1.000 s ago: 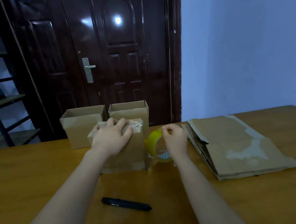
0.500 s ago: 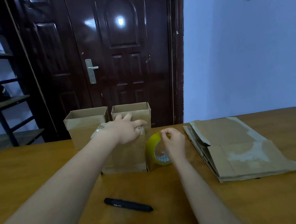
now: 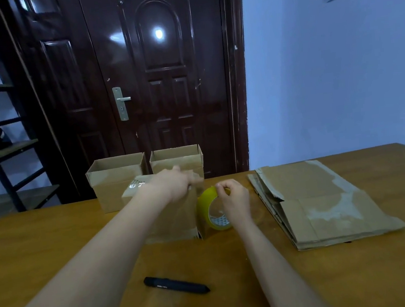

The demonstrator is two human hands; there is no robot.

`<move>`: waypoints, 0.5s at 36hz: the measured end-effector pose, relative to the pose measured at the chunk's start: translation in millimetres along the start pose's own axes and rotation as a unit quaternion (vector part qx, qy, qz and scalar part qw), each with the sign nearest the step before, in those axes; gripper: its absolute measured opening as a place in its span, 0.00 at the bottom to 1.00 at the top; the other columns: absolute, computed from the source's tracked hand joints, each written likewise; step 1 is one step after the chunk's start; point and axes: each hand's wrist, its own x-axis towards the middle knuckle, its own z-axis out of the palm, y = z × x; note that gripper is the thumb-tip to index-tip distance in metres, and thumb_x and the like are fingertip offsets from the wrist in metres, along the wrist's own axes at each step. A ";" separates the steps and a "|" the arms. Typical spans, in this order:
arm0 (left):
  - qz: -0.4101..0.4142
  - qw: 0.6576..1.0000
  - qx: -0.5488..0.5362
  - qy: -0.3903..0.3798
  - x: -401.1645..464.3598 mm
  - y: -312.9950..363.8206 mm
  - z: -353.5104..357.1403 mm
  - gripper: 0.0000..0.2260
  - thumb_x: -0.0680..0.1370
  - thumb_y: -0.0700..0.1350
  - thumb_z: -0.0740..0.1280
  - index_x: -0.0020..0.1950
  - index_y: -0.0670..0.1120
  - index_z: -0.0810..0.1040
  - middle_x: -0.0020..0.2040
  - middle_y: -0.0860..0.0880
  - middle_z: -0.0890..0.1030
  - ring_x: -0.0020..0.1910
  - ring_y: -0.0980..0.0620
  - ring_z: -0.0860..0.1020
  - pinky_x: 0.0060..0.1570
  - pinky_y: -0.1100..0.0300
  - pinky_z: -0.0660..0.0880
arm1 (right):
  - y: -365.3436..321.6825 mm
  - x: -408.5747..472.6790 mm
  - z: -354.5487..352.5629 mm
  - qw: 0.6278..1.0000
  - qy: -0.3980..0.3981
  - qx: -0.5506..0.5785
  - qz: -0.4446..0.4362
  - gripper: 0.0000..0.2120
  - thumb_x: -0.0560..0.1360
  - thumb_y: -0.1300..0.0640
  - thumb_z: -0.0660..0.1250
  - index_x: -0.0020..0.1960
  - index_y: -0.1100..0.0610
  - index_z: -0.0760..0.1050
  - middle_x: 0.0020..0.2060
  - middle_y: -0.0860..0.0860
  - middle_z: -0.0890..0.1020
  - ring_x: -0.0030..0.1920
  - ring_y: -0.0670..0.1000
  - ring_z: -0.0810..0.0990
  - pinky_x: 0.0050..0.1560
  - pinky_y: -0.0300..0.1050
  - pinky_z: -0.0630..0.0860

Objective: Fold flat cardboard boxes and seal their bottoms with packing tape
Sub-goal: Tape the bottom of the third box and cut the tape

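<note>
A folded cardboard box (image 3: 173, 219) stands bottom-up in the middle of the table, with clear tape glinting along its top. My left hand (image 3: 174, 183) lies flat on that top near the right edge, fingers stretched over the tape. Just right of the box, my right hand (image 3: 233, 197) grips a yellow roll of packing tape (image 3: 211, 208) held upright against the box's right side.
Two open folded boxes (image 3: 114, 177) (image 3: 175, 158) stand behind at the table's far edge. A stack of flat cardboard (image 3: 321, 200) lies to the right. A black cutter pen (image 3: 176, 284) lies on the wooden table (image 3: 43, 245) near me. A dark door is behind.
My left hand has slid rightward across the top of the box toward its right edge. The tape roll and my right hand have stayed beside the box.
</note>
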 end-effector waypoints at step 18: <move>-0.018 1.000 0.003 0.021 5.5 1.5 9.1 0.29 0.81 0.36 0.51 0.77 0.59 0.51 0.73 0.40 0.60 0.67 0.36 0.68 0.61 0.45 0.73 | -3.1 -6.6 -1.9 1.000 0.015 0.014 0.008 0.07 0.79 0.59 0.63 0.43 0.54 0.78 0.40 0.47 0.78 0.41 0.41 0.75 0.41 0.29 0.70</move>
